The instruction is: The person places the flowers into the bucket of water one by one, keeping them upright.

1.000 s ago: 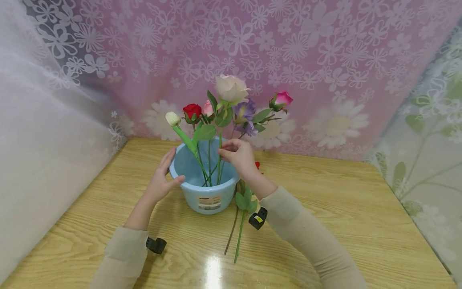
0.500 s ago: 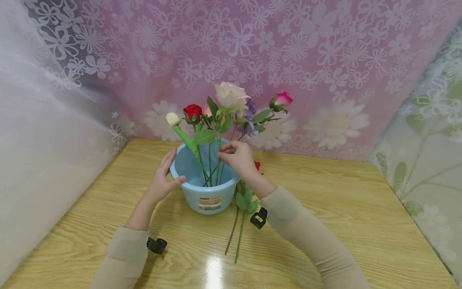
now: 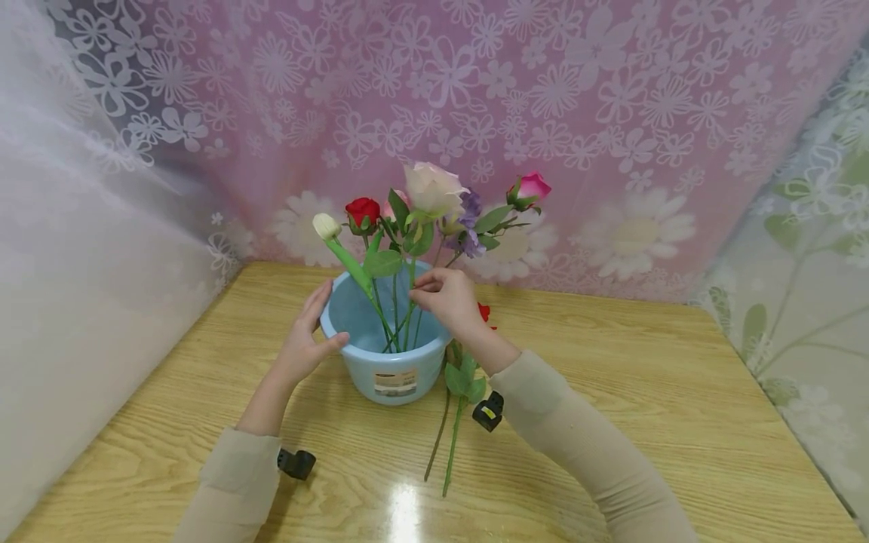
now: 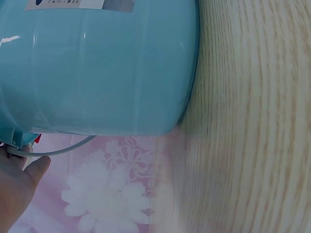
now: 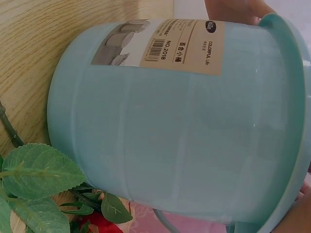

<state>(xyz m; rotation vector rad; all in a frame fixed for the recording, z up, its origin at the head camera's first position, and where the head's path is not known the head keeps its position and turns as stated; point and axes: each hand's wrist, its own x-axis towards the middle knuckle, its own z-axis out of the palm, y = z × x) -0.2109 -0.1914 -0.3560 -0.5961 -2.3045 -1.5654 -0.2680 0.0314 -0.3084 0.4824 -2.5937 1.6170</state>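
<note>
A pale blue plastic bucket (image 3: 397, 381) with a label stands on the wooden table. My left hand (image 3: 303, 335) holds its left side, thumb on the near rim and fingers along the outer wall. Above the bucket, my right hand (image 3: 451, 298) pinches the green stem of a cream rose (image 3: 433, 190), whose lower end is inside. Also in the bucket stand a white tulip (image 3: 327, 226), a red rose (image 3: 363, 214), a pink flower (image 3: 395, 204) partly hidden by leaves, a purple flower (image 3: 470, 219) and a magenta rosebud (image 3: 530, 190).
Two stems (image 3: 452, 445) with green leaves (image 5: 43, 174) lie on the table (image 3: 611, 392) right of the bucket; a red bloom (image 3: 483, 311) shows behind my right wrist. The bucket's handle (image 4: 73, 145) hangs at its side. A pink floral curtain (image 3: 577, 113) closes off the back.
The cream rose has sunk lower toward the bucket, its stem tilting a little left, with my right hand still pinching it. My left hand stays on the bucket.
</note>
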